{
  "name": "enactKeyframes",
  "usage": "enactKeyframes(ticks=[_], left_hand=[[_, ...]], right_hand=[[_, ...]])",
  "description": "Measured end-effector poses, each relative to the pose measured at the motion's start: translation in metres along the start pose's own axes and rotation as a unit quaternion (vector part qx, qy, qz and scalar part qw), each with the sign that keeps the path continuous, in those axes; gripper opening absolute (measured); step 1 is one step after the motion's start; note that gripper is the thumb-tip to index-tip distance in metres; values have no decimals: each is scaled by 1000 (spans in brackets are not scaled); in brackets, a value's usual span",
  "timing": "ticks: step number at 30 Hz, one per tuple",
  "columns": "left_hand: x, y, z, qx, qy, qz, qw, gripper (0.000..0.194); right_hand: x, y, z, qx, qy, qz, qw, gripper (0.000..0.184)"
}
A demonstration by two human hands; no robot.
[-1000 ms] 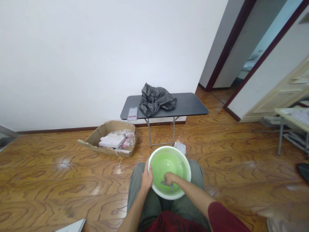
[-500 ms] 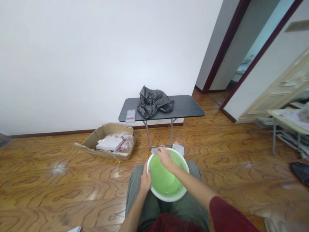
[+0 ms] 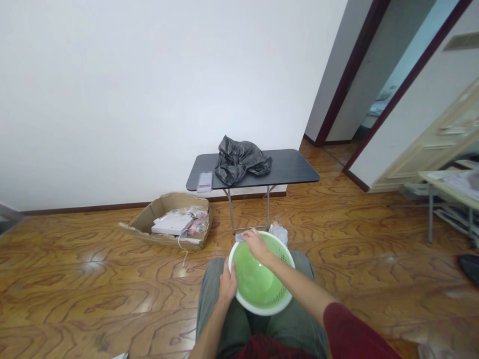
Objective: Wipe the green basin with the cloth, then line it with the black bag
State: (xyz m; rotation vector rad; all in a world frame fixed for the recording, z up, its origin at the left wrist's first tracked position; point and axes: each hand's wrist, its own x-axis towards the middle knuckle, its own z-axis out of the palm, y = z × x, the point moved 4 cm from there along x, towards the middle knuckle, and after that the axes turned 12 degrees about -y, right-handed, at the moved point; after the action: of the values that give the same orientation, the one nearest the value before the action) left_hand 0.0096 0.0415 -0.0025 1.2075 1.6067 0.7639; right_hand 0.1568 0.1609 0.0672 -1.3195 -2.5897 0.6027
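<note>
"Head view: what had changed from the first picture, a second before?"

"Mainly the right hand (image 3: 255,242). It had been low inside the basin (image 3: 251,276); now it was up at the far left of the rim (image 3: 262,312), much as it was half a second before."

"Was it holding anything?"

"Yes, a cloth (image 3: 240,238), pale grey-lilac, soft and crumpled, pressed against the rim. Its fingers were drawn close together over it, though I couldn't tell how the fingertips lay."

"And the left hand (image 3: 228,285)?"

"It had stayed on the left side, gripping the edge, thumb over the rim and fingers along the outer wall."

"Where did the basin sit?"

"On the person's lap, over grey-green trousers (image 3: 210,284). It was round, with a smooth white rim, a glossy green inside and a patch of lattice on the right."

"Beyond that?"

"A black plastic bag (image 3: 243,162), thin and wrinkled, lay on a dark table (image 3: 294,167) with rounded corners and metal legs. Left of it, a torn cardboard box (image 3: 144,222) held a flat white box (image 3: 172,224) and clear wrapping. Glossy, wood-grained flooring (image 3: 93,294) ran underneath."
</note>
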Motion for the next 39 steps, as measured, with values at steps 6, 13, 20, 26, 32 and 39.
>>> enactKeyframes(ticks=[6,13,20,26,32,39], left_hand=[[-1,5,-1,6,2,-5,1000,54],[-3,7,-3,-8,7,-6,1000,53],[-5,10,-2,7,0,-1,1000,56],[-5,9,-2,1,11,4,1000,53],[-8,9,-2,-12,13,0,1000,54],[-10,14,-3,-23,19,-22,999,57]], right_hand=[[-41,61,-31,9,40,108,993,45],[-112,74,-28,27,103,162,981,46],[-93,79,-26,34,120,187,974,44],[-20,49,-22,6,45,152,987,43],[16,-24,13,-32,-53,34,998,36],[11,-54,26,-49,-81,-44,995,34]])
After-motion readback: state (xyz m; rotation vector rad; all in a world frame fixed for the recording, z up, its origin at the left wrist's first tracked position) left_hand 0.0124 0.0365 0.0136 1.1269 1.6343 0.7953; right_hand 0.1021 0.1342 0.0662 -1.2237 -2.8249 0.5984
